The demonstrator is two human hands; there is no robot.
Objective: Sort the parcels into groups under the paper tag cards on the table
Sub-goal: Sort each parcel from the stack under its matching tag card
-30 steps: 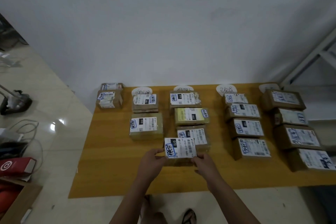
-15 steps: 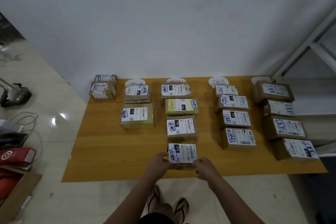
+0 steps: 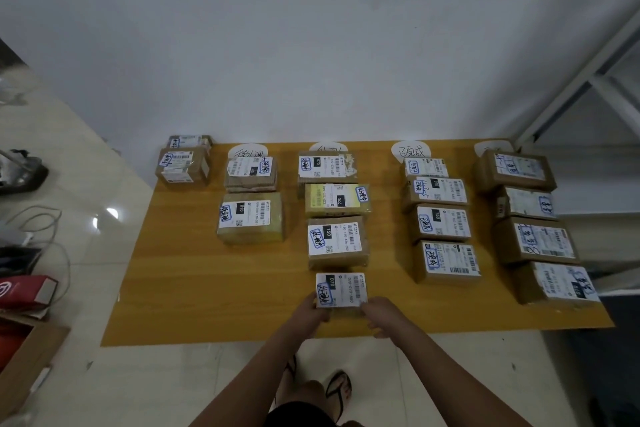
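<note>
A small brown parcel (image 3: 341, 289) with a white label lies on the wooden table (image 3: 194, 288), at the near end of the second column, just below three other parcels (image 3: 336, 241). My left hand (image 3: 311, 312) grips its near left corner. My right hand (image 3: 381, 315) holds its near right corner. Paper tag cards (image 3: 411, 150) lie along the table's far edge, one heading each column. The first column has two parcels (image 3: 251, 217). The third column (image 3: 443, 222) and the fourth column (image 3: 535, 241) hold several each.
Two more parcels (image 3: 183, 165) are stacked at the table's far left corner, with no card seen above them. A white wall stands behind the table and a white metal frame (image 3: 585, 80) to the right. Cardboard, a red box (image 3: 24, 291) and cables lie on the floor at left.
Both hands brought the parcel toward the near edge, from overlapping the third parcel of the second column to lying just below it. The view has pulled back from the table.
</note>
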